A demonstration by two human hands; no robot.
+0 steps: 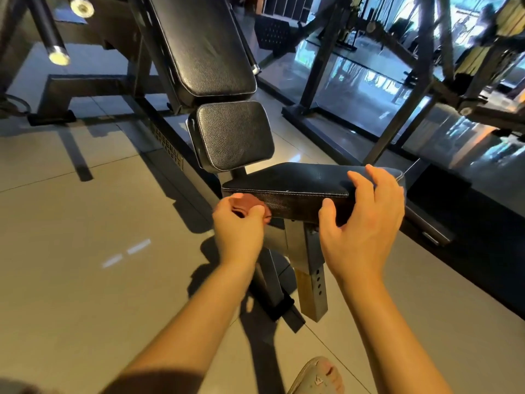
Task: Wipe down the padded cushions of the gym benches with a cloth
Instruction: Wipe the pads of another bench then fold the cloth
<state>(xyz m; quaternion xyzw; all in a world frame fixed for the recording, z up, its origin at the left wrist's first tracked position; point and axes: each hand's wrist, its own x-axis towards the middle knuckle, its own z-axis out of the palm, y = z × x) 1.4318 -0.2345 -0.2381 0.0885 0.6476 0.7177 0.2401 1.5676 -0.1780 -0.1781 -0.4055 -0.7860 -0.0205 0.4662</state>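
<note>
Pale tiles (85,223) surround the bench (309,280); left hand (238,223) grips a reddish cloth (254,200) at the seat cushion (298,180) edge, right hand (366,223) spread loose; backrest cushion (204,44) likely remains.

The near seat cushion (289,180) is covered in black grained leatherette with a dull sheen, edged with pale stitching. The same pebbled covering is seen on the small pad (234,135) and the far back pad (204,44). The bench post (311,268) is made of matt painted metal. A reddish cloth (257,201), blurred, seems soft-woven. The floor (85,251) is laid in smooth, glossy tiles.
</note>
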